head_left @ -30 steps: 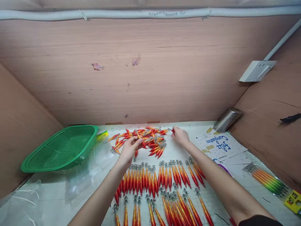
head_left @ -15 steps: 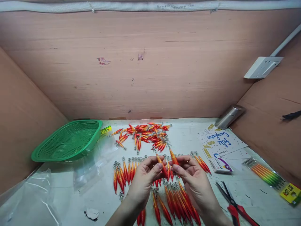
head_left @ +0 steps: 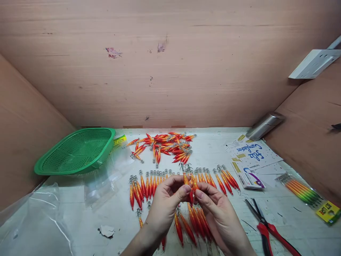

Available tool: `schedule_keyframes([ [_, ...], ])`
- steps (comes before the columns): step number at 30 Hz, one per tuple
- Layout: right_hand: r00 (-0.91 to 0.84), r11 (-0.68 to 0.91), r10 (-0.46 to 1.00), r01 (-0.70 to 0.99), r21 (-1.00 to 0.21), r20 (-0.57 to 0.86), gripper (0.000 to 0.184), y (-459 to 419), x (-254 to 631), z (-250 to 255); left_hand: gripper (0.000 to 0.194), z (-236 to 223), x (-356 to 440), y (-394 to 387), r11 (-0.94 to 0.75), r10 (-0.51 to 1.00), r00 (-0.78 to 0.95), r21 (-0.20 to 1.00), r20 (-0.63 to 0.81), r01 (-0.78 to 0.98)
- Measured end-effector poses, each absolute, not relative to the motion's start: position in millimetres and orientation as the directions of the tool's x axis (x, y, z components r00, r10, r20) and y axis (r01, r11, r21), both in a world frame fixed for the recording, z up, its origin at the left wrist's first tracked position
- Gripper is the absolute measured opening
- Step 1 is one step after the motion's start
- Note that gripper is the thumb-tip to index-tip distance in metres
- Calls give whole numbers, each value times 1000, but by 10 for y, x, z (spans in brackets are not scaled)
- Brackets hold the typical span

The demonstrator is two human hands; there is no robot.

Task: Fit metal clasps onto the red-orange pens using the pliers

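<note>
My left hand pinches an orange-red squid jig between thumb and fingers, its hook crown pointing up. Close against it, my right hand grips a second squid jig, also crown up; the lower parts of both are partly covered by fingers. Beneath and behind the hands lie rows of like squid jigs with their wire crowns toward the back. Another group of jigs lies nearer me, partly hidden by my hands. Farther back is a loose heap of jigs.
A green plastic basket stands at left, with clear plastic bags before it. On the right are red-handled pliers, a packaged lure set, a small box, printed cards and a metal cylinder. Board walls enclose the table.
My hands have drawn closer, bringing the two squid jigs side by side with crowns near level. The camera view has tipped slightly downward at the top, and the hose is out of sight.
</note>
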State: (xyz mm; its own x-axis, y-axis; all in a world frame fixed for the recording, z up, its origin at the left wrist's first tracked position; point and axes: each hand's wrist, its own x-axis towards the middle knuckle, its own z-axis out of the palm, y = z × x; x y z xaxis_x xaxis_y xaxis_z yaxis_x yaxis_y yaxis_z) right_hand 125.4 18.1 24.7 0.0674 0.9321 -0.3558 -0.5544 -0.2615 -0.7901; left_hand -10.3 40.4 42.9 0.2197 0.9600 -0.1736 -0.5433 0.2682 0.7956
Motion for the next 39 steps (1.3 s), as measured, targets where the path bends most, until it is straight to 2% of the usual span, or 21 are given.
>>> schedule_keyframes([
  [11,31,-253,946,-552,-795,-323,33,118,1240,235,12,472,-137,364,277,953,264,787,-150,-552],
  [16,13,-240,955,-551,-799,-296,29,116,1243,208,17,464,-140,348,275,955,241,811,-171,-516],
  [22,25,-254,946,-567,-784,-324,32,99,1218,236,23,459,-156,340,282,954,234,819,-186,-500],
  [39,53,-254,936,-581,-773,-347,37,71,1191,281,15,516,-168,320,130,987,131,928,-89,-349],
])
